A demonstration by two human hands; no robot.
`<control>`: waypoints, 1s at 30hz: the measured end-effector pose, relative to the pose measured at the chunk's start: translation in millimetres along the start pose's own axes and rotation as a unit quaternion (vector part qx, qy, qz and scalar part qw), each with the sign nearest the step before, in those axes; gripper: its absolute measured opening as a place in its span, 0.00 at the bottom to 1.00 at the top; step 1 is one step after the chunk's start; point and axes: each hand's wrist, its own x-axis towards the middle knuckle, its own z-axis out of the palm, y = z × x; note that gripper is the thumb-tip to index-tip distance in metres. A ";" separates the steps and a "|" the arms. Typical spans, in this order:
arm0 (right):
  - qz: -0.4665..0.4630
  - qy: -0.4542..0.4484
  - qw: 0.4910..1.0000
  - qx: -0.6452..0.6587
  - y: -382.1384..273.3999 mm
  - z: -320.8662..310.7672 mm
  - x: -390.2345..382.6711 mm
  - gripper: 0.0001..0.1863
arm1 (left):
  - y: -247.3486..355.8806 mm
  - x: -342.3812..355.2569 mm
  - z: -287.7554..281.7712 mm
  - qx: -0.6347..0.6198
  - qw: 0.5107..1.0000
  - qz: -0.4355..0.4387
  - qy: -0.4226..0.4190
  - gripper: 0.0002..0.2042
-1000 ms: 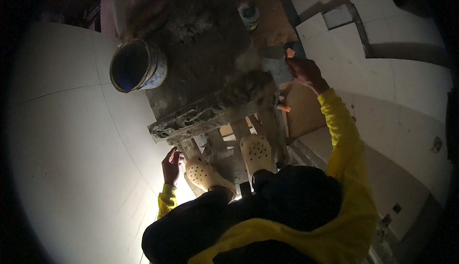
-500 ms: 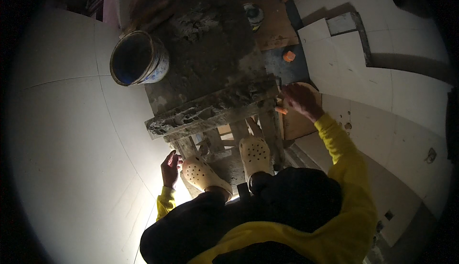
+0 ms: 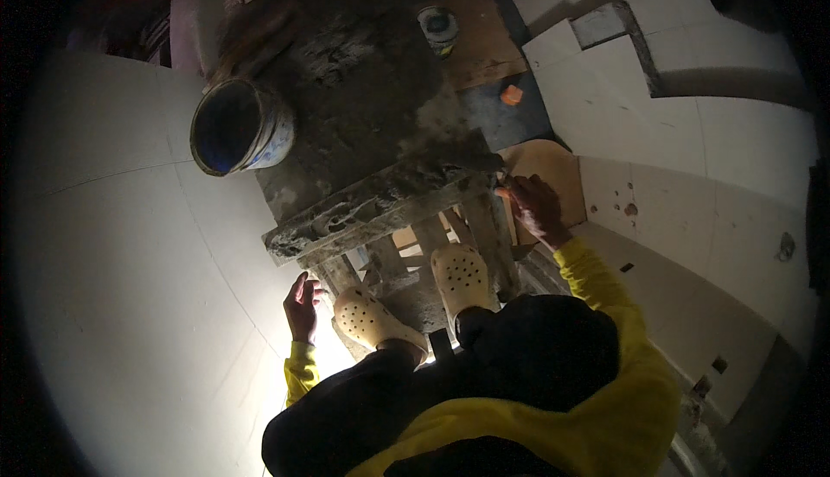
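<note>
My left hand (image 3: 303, 304) is beside the left side of the mortar-stained wooden step frame (image 3: 363, 218), fingers loosely bent and apart, with nothing visible in them. My right hand (image 3: 532, 205) has its fingers curled at the frame's right end; whether they grip the wood or something small there is hidden. My feet, in cream perforated clogs (image 3: 458, 274), stand on a lower part of the frame. Above it lies a dark board (image 3: 363, 97) smeared with mortar, and at that board's left edge stands a stained bucket (image 3: 242, 127).
A small pot (image 3: 438, 28) sits on a brown board (image 3: 488, 19) at the upper right, near an orange piece (image 3: 511, 95). A pale stepped panel (image 3: 631, 131) spans the right side, a large white tiled surface (image 3: 121, 252) the left. A dark opening (image 3: 134, 23) lies at upper left.
My right hand has moved down from beside the upper orange piece to the frame's right end, uncovering that piece. My left hand stays about where it was, and the view has shifted slightly.
</note>
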 end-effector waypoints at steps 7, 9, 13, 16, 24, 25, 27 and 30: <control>0.037 0.108 0.992 0.053 -21.4 1.2 -3.8 0.09 | -2.1 -3.1 1.1 0.010 1.000 0.003 0.002 0.23; 0.053 0.139 0.983 0.106 -27.6 -11.7 -10.1 0.06 | -4.0 -5.3 -0.6 0.010 1.000 0.001 0.007 0.23; 0.179 -0.039 0.937 0.299 -18.4 -21.7 8.6 0.12 | -12.2 -1.0 -5.8 0.015 1.000 0.015 0.007 0.23; 0.161 -0.126 0.937 0.283 0.4 -20.4 24.9 0.17 | -11.3 2.9 -4.1 0.004 1.000 0.022 -0.006 0.22; 0.100 -0.143 0.966 0.190 31.8 20.4 -1.4 0.19 | -8.3 0.6 -11.6 0.012 0.999 0.029 0.022 0.23; 0.120 -0.136 0.958 0.220 27.2 13.3 3.0 0.19 | -9.8 0.5 -14.8 0.012 0.999 0.028 0.028 0.23; 0.171 -0.127 0.939 0.271 17.0 -7.7 6.0 0.19 | -13.7 -0.2 -15.3 0.008 0.999 0.026 0.021 0.23; 0.308 -0.184 0.876 0.323 16.2 21.2 -2.4 0.19 | -20.0 2.5 -8.7 -0.002 1.000 0.014 0.008 0.23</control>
